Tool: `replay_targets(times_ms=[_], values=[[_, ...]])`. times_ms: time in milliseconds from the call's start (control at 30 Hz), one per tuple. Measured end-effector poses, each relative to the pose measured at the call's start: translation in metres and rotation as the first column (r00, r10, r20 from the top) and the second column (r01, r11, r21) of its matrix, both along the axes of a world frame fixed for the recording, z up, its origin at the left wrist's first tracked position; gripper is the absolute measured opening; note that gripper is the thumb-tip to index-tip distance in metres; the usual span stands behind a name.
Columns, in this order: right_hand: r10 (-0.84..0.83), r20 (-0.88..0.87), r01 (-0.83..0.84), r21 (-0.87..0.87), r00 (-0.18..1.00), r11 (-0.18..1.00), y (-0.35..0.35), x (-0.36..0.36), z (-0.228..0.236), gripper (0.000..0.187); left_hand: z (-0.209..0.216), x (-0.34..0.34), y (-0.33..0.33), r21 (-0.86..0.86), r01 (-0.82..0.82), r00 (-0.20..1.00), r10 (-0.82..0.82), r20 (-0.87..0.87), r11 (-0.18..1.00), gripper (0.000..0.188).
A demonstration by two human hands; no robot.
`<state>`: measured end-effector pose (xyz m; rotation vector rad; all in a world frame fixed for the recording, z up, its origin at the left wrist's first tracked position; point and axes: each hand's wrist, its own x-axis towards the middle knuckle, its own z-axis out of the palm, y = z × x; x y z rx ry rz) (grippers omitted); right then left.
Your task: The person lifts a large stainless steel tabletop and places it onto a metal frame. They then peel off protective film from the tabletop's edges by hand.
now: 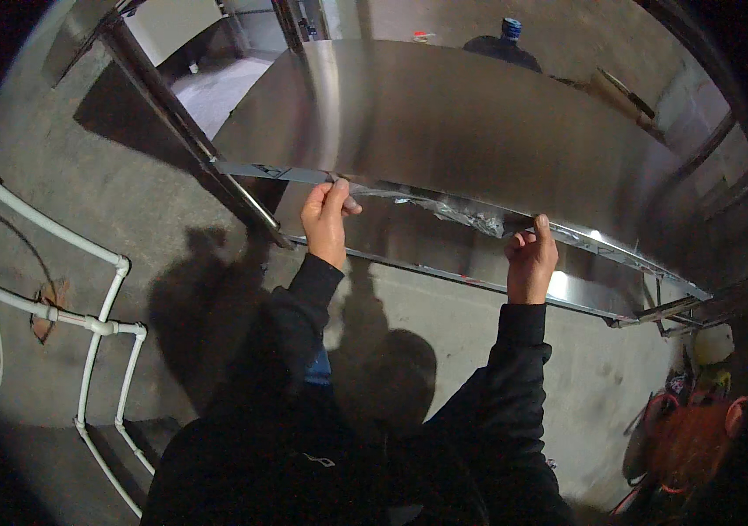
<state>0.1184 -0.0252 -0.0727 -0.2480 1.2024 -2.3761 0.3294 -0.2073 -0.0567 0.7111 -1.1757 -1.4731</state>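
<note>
The left hand (326, 221) and right hand (532, 259) pinch plastic film (470, 214) along the near edge of the steel shelf (479, 123), at twelve o'clock. Concrete floor (444, 320) lies below; white pipes (100, 326) run at nine, a blue bottle (511, 31) at one.

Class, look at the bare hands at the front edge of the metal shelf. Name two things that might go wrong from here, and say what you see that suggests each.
1. A cut or scrape: the left hand and right hand are bare, with fingers at the edge of the metal shelf; a slip could hurt them if it is sharp.
2. A tear: the shiny film between them looks thin and crumpled, so a hard pull might rip it.
</note>
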Motion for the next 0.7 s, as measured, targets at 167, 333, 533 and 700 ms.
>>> replay_targets(times_ms=[167, 333, 533, 700], values=[[0.018, -0.003, -0.018, 0.025, 1.0, 1.0, 0.0, 0.003, 0.001, 0.034, -0.002, 0.006, 0.001, 0.116, 0.021, 0.997, -0.012, -0.071, 0.993, 0.02], [-0.036, -0.014, 0.037, 0.037, 0.999, 0.999, -0.001, 0.001, 0.0, 0.035, 0.01, 0.012, 0.0, 0.125, -0.099, 0.994, 0.093, 0.054, 0.987, 0.022], [0.027, 0.001, -0.027, -0.011, 1.0, 1.0, 0.0, 0.0, -0.002, 0.036, 0.026, 0.008, -0.014, 0.018, -0.096, 0.987, 0.092, 0.134, 0.995, 0.02], [0.007, 0.017, -0.007, -0.003, 1.0, 1.0, -0.001, 0.0, -0.004, 0.036, 0.017, 0.012, -0.019, 0.069, -0.05, 0.999, 0.05, 0.015, 0.996, 0.018]])
